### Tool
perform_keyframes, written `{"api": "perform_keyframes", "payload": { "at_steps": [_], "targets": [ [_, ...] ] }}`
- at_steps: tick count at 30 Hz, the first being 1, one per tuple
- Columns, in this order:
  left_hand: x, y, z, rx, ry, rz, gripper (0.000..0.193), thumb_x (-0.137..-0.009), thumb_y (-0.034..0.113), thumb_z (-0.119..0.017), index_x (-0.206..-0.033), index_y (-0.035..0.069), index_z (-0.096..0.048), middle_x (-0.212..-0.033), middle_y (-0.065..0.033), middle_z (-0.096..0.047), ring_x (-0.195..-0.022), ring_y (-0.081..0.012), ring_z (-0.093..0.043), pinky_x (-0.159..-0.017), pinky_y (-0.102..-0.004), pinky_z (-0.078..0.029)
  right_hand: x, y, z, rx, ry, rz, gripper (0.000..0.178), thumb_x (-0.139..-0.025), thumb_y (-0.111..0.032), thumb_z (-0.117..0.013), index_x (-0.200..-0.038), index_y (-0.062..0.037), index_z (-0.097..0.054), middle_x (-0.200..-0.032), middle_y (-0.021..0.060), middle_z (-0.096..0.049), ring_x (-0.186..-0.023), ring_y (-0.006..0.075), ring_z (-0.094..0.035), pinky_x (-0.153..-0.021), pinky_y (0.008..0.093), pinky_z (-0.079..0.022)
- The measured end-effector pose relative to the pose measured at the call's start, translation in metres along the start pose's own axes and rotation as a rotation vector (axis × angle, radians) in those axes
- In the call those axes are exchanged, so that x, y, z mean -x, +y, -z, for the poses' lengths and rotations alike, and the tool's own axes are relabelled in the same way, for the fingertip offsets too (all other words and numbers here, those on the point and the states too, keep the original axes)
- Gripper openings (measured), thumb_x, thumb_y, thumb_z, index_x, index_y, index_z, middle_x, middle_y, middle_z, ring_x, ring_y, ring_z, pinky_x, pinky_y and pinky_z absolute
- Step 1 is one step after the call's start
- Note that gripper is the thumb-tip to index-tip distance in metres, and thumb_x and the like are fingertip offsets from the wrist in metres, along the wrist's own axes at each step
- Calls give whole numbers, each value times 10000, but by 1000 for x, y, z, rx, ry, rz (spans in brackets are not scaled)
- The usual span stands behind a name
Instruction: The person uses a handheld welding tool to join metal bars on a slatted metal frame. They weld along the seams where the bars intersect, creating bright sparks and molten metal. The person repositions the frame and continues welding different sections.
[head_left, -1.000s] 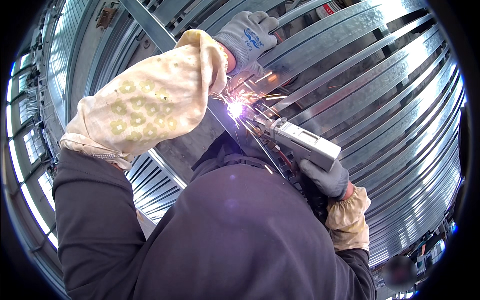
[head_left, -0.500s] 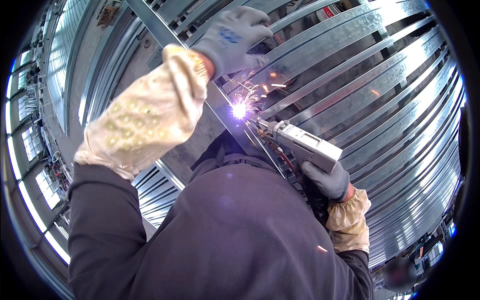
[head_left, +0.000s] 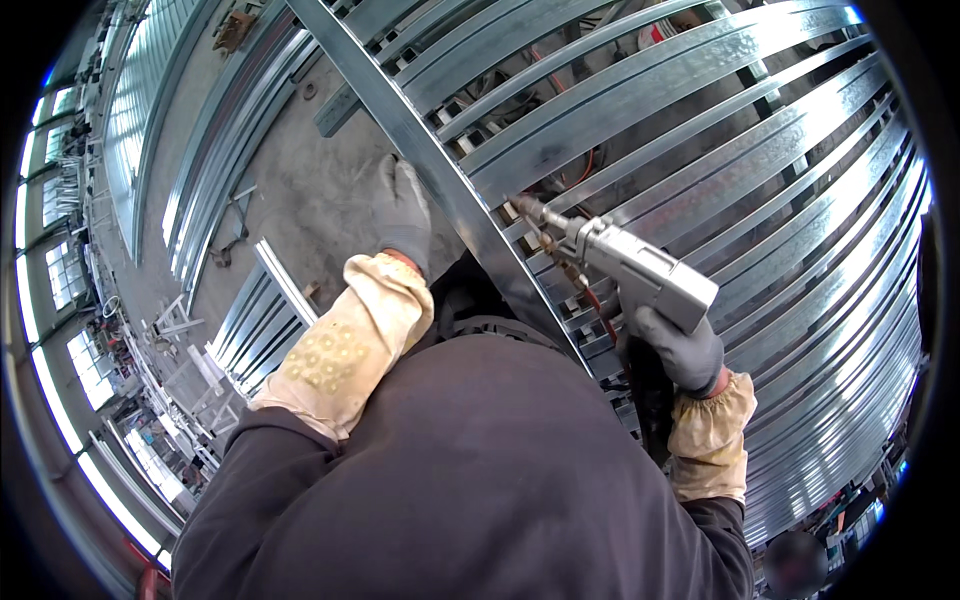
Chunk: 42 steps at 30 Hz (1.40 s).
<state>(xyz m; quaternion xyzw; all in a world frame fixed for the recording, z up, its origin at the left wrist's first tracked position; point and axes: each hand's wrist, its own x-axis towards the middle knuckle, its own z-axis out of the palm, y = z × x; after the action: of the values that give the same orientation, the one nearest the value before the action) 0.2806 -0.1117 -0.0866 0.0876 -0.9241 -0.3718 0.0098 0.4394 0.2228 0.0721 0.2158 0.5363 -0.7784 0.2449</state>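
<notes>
My right hand [head_left: 682,350], in a grey glove, is wrapped round the grip of a silver, boxy handheld welding gun [head_left: 648,272]. The gun's nozzle [head_left: 530,207] points up and left, close to the inner edge of a long galvanized steel beam [head_left: 437,170], and no arc shows at it. My left hand [head_left: 403,212], also gloved, lies along the beam's outer side with its fingers stretched out and nothing in them. Whether its fingertips touch the beam I cannot tell. Several steel slats [head_left: 600,110] run off to the right from the beam.
Hoses and cables [head_left: 585,165] show through the gaps between slats. On the left, long metal profiles [head_left: 235,130] lie on the concrete floor [head_left: 315,165], with a smaller slatted metal stack [head_left: 262,320] nearer me. Metal stands [head_left: 178,318] and windows [head_left: 65,275] line the far left.
The bright arc and sparks are gone. My left hand has moved from over the slats back to the beam's outer side. The welding gun has shifted slightly right, still in my right hand.
</notes>
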Motion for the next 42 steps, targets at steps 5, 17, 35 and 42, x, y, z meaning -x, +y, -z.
{"api": "perform_keyframes", "payload": {
  "at_steps": [5, 17, 35, 42],
  "targets": [
    [22, 41, -43, 278, 73, 356, 531, -1064, 377, -392, -1348, -58, -501, -1239, -266, -624, -1146, -400, -591, -991, -386, -444, -19, -41, -6, -81, -9, 150, 418, -985, -162, -611, -1353, 11, -514, -1065, 100, -670, -812, 143, -634, -715, 290, -532],
    [25, 52, -39, 221, 118, 355, 480, -1061, 356, -369, -1319, -22, -514, -1204, -286, -617, -1119, -439, -581, -977, -427, -435, -78, -2, -24, -9, -71, 53, 373, -994, -223, -604, -1280, 12, -555, -928, 78, -675, -713, 143, -653, -625, 286, -533],
    [22, 41, -47, 133, 150, 308, 440, -1063, 346, -357, -1233, -6, -560, -1081, -215, -653, -992, -347, -611, -909, -400, -457, -83, 2, -23, 20, -72, -31, 290, -991, -211, -616, -1182, 6, -604, -851, 55, -675, -702, 114, -638, -606, 265, -514],
    [22, 42, -46, 136, 157, 294, 403, -1062, 316, -359, -1210, 4, -568, -1043, -191, -653, -947, -318, -608, -881, -401, -457, -83, -1, -24, 19, -70, -76, 285, -989, -206, -615, -1178, 7, -603, -839, 51, -674, -682, 110, -638, -592, 261, -516]
  ]
}}
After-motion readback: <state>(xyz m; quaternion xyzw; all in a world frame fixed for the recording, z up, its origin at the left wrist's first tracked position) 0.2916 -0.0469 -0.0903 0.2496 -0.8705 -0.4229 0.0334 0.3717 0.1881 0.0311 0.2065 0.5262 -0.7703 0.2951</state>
